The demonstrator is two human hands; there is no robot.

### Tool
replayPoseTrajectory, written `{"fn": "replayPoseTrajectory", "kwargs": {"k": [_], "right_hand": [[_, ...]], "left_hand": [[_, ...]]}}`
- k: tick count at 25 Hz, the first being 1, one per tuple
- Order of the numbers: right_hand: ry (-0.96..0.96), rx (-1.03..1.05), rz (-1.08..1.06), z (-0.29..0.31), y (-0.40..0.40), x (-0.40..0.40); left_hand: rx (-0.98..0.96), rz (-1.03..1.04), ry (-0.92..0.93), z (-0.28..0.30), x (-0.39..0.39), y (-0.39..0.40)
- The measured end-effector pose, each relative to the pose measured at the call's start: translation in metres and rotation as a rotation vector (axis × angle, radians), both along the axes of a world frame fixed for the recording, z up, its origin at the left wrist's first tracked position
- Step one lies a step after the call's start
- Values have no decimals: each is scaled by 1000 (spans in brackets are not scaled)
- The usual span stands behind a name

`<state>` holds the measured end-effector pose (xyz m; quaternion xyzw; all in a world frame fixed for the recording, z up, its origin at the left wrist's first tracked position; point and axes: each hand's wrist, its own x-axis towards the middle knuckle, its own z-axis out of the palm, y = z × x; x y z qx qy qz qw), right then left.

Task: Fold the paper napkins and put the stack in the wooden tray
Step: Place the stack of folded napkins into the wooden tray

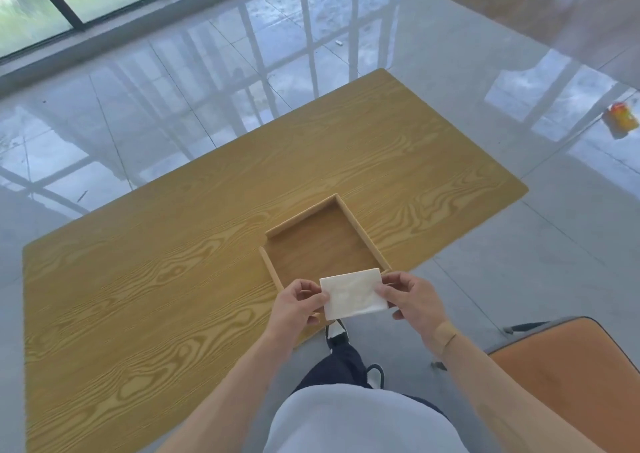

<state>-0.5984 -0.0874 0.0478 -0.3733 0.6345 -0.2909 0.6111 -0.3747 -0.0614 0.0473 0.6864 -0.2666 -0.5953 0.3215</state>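
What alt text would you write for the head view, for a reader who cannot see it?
Both hands, left hand and right hand, pinch a folded white napkin stack over the near edge of an empty wooden tray on a wood-grain table.

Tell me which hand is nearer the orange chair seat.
Right. The right hand pinches the folded napkin's right edge, on the side toward the orange chair seat. The left hand pinches the napkin's left edge, farther from the seat.

Colours we see:
white napkin stack [353, 293], tan wooden tray [360, 234], yellow-brown swirl-grain desk [138, 297], orange chair [568, 383], glossy grey floor tiles [519, 262].
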Motion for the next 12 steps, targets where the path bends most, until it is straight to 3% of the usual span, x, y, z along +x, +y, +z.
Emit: {"fn": "replayPoseTrajectory", "kwargs": {"k": [12], "right_hand": [[149,36,254,-19,-80,33]], "left_hand": [[-24,47,-77,-21,32,-42]]}}
